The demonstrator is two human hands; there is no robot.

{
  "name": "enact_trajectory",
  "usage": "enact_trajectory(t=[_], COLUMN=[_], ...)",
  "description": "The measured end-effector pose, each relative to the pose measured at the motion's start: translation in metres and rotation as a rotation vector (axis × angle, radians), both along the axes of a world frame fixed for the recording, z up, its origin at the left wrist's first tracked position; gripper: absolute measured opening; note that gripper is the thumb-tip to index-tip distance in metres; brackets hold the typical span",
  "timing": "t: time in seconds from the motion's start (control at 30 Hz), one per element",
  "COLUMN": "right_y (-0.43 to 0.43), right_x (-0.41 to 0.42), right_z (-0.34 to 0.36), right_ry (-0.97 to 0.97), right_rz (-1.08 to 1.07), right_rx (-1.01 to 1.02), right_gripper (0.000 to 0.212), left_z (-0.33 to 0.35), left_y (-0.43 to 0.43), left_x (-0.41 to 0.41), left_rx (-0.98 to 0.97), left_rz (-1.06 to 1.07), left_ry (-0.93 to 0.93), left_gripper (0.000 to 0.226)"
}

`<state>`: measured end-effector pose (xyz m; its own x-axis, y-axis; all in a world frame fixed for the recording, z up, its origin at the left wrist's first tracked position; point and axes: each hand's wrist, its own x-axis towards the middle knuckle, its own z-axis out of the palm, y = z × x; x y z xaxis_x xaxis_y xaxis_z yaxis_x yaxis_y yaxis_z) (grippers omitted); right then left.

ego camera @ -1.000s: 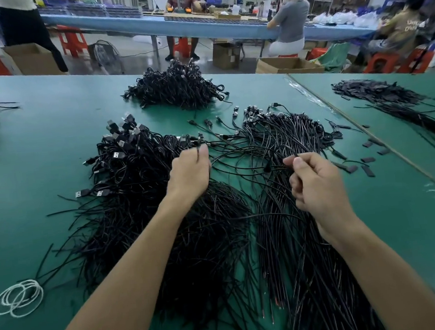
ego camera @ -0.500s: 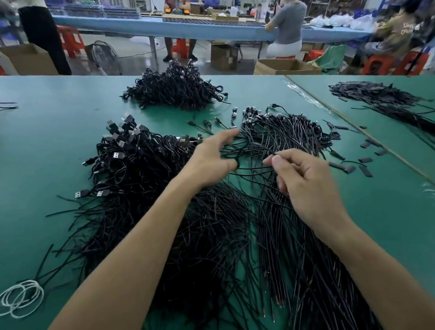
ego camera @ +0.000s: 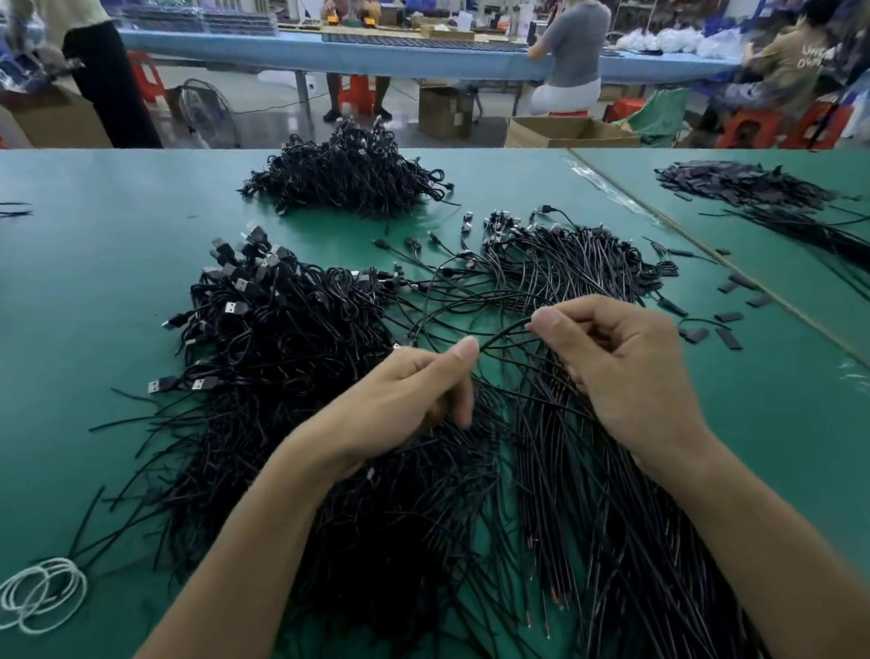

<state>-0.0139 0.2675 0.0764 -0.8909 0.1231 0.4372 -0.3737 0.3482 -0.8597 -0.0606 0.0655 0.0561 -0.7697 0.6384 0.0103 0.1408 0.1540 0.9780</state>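
Both hands have closed in on each other since a moment ago. The left hand [ego camera: 402,398], which was reaching out with its forefinger extended, now pinches a thin black cable [ego camera: 500,332] between thumb and forefinger. The right hand [ego camera: 616,368] pinches the same cable just beside it, its other fingers curled. Underneath, the green table [ego camera: 60,304] carries a big heap of USB-ended cables [ego camera: 278,330] on the left, a looser bundle [ego camera: 572,258] on the right and a third heap [ego camera: 345,176] farther back. The pinched cable arcs above the gap between the two near heaps. White loops [ego camera: 34,596] lie at the near left; small black strips [ego camera: 727,337] lie scattered to the right.
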Motion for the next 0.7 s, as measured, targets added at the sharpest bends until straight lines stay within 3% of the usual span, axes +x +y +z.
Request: enact_trajectory(t=[0.07, 0.17, 0.3, 0.4, 0.47, 0.53, 0.6, 0.63, 0.7], right_y=[-0.004, -0.012, -0.028, -0.032, -0.030, -0.029, -0.027, -0.025, -0.020], right_x=[-0.001, -0.001, 0.004, 0.009, 0.011, 0.013, 0.013, 0.013, 0.010], right_z=[-0.001, -0.007, -0.012, -0.009, -0.004, 0.003, 0.010, 0.014, 0.019], right_ry=[-0.017, -0.164, -0.351, -0.339, -0.331, -0.292, -0.192, -0.140, -0.075], right_rz=[0.003, 0.083, 0.254, 0.300, 0.304, 0.293, 0.244, 0.209, 0.171], right_rx=[0.016, 0.142, 0.400, 0.521, 0.571, 0.582, 0.563, 0.541, 0.448], right_gripper=[0.022, 0.031, 0.029, 0.026, 0.028, 0.028, 0.024, 0.020, 0.016], left_z=[0.003, 0.008, 0.012, 0.005, 0.000, -0.004, -0.006, -0.006, -0.003], left_y=[-0.005, -0.009, 0.000, 0.008, 0.011, 0.012, 0.012, 0.013, 0.014], left_x=[0.004, 0.009, 0.011, 0.008, 0.007, 0.007, 0.010, 0.012, 0.017], left_rx=[0.035, 0.277, 0.657, 0.752, 0.660, 0.398, 0.098, 0.009, 0.026], left_rz=[-0.140, -0.256, -0.058, 0.120, 0.232, 0.347, 0.333, 0.283, 0.151], left_ry=[-0.089, -0.215, -0.370, -0.308, -0.140, 0.161, 0.371, 0.376, 0.169], left_gripper=[0.059, 0.054, 0.045, 0.045, 0.039, 0.031, 0.029, 0.032, 0.043])
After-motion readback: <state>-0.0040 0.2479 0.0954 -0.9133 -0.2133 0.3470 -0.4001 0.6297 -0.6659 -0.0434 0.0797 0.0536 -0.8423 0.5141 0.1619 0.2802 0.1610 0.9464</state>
